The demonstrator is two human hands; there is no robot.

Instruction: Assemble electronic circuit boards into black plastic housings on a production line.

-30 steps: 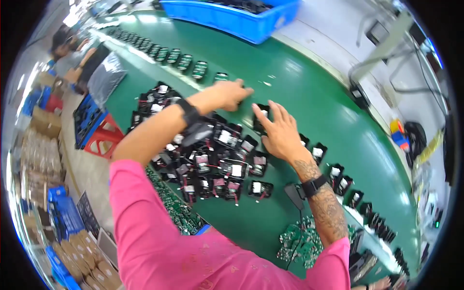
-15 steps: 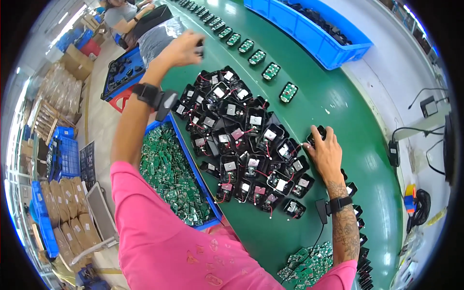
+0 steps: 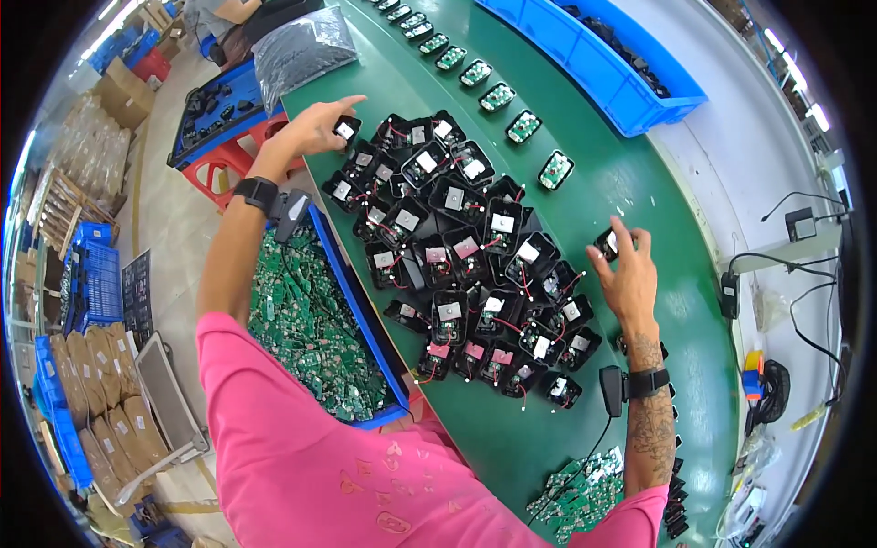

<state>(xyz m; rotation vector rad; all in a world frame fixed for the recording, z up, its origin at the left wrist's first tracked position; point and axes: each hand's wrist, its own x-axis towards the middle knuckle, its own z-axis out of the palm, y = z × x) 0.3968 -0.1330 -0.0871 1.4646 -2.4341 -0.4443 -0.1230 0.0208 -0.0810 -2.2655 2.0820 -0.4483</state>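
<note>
My left hand is at the table's left edge, one finger stretched out and the others closed at a small black plastic housing with a white piece inside. Over the right part of the table, my right hand has its thumb and fingers around another black housing, partly hidden by the fingers. Between my hands lies a heap of black housings, many with white or pink pieces and thin red wires. Beyond it runs a curved row of housings with green circuit boards.
Loose circuit boards fill a blue bin beside the green table. More boards lie near my right forearm. A long blue crate of black parts stands at the back. A grey plastic bag rests at the far left.
My left hand has come back toward the near left with a black housing, beside the heap. The right hand stays around its housing, its index finger more raised. The view has shifted slightly.
</note>
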